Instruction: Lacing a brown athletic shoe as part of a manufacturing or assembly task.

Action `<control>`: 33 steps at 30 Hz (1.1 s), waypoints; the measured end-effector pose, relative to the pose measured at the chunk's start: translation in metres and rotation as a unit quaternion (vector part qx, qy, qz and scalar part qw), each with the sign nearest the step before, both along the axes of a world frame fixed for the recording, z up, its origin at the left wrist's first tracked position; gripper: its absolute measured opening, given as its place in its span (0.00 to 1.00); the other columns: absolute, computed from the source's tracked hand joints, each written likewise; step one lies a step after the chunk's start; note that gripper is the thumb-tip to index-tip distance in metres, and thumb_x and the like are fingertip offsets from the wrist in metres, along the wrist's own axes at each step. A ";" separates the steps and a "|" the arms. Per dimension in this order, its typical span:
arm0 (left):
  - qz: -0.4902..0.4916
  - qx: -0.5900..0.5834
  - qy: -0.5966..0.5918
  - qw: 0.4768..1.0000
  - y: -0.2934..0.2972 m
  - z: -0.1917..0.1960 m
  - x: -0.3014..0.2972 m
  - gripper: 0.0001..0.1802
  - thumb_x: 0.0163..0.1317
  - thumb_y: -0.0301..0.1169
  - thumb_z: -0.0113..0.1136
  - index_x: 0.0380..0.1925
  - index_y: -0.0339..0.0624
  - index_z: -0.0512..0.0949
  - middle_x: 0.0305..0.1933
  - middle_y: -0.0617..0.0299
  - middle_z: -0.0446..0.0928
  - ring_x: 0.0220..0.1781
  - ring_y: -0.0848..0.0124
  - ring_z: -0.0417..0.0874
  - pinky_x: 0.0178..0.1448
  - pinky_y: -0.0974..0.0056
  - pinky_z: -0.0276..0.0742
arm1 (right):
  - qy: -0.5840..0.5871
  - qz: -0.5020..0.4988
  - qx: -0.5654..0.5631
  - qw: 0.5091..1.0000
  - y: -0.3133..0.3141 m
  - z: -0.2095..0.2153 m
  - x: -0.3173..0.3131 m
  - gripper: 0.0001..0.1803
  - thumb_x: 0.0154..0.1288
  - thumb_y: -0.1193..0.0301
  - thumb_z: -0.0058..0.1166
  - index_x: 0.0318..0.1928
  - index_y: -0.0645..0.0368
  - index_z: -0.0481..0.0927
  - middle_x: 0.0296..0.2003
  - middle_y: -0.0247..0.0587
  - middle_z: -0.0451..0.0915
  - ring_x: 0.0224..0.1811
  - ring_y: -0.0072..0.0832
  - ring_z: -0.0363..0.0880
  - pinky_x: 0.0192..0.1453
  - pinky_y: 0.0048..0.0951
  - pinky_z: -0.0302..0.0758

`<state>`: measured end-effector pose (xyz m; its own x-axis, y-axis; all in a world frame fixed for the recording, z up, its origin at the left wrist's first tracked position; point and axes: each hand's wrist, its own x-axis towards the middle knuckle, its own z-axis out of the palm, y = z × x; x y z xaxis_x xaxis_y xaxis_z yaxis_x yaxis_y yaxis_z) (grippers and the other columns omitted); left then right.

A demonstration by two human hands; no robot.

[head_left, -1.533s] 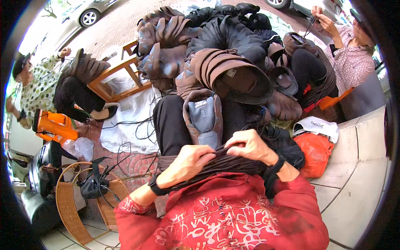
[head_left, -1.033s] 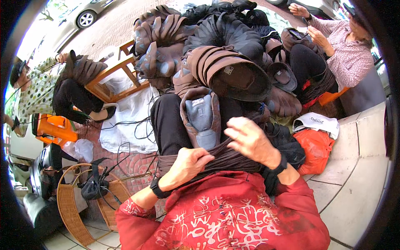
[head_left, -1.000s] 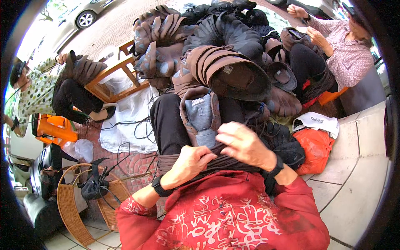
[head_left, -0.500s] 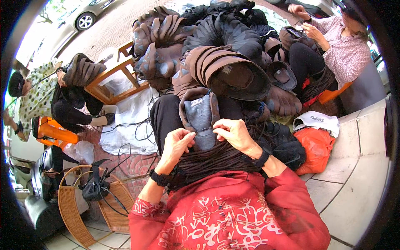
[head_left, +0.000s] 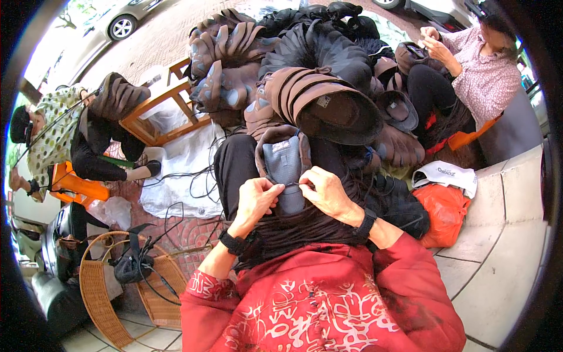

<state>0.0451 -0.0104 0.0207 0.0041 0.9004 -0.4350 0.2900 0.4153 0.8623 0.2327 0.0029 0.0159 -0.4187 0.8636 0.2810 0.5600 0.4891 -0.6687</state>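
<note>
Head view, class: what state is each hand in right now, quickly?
Left hand: closed, apparently pinching a dark lace.
Right hand: closed, pinching the same lace.

Across the person's black-trousered lap lies a thick bundle of dark laces. On the red patterned paving, a white sheet is spread, with loose black cords across it; crumpled clear plastic lies nearby.

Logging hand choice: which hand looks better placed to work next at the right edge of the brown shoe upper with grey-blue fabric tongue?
Probably the right hand: it is already at that side of the shoe upper, while the left hand is on the opposite side.
</note>
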 end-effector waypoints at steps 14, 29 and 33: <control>-0.005 -0.002 -0.001 1.000 -0.001 -0.004 -0.001 0.15 0.52 0.37 0.63 0.20 0.34 0.77 0.17 0.63 0.75 0.18 0.78 0.76 0.18 0.73 0.73 | 0.118 -0.062 -0.055 0.990 -0.007 0.023 -0.004 0.04 0.48 0.76 0.55 0.25 0.61 0.73 0.22 0.42 0.72 0.22 0.34 0.73 0.27 0.30 0.70; -0.004 0.006 -0.013 1.000 0.001 -0.002 0.000 0.15 0.53 0.36 0.62 0.20 0.33 0.76 0.17 0.62 0.75 0.17 0.78 0.76 0.17 0.73 0.71 | 0.071 -0.010 -0.082 0.994 0.002 0.003 -0.003 0.04 0.48 0.76 0.54 0.25 0.62 0.72 0.22 0.44 0.73 0.24 0.36 0.74 0.28 0.32 0.71; -0.004 0.009 -0.005 1.000 0.001 -0.003 0.001 0.15 0.52 0.36 0.63 0.19 0.33 0.76 0.16 0.62 0.74 0.16 0.78 0.75 0.17 0.73 0.71 | 0.063 -0.006 -0.102 0.993 0.002 0.004 -0.005 0.04 0.48 0.76 0.54 0.25 0.62 0.72 0.22 0.44 0.73 0.24 0.36 0.74 0.29 0.32 0.70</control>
